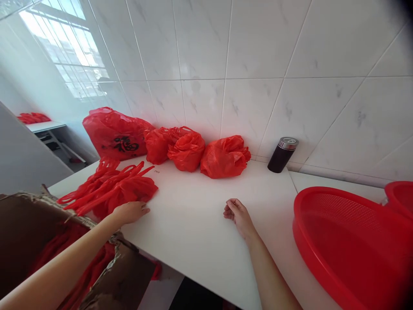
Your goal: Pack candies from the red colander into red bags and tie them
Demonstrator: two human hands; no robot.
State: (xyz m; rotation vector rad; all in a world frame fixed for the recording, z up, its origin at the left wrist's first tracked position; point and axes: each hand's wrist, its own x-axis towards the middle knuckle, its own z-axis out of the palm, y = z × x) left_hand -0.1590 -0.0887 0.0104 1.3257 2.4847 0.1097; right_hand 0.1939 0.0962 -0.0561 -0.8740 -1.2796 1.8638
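My left hand (130,212) reaches over the box's edge to the front right side of a loose pile of red plastic bags (129,189). Its fingers are curled together at the table. Whether they pinch any of the red plastic is hidden. Long looped handles of the bags stretch toward the left. Over the middle of the white table (187,215) is my right hand (238,215), its fingers curled in loosely and no object visible in them. At lower left, a torn-edged cardboard box (129,275) contains more red bags (87,267).
Along the tiled wall stand a large printed red bag (118,135) and several bunched red bags (224,157). A dark flask (282,156) with a metal lid is farther right. A big red plastic basket (342,232) takes up the right side, with another red container (402,196) behind it.
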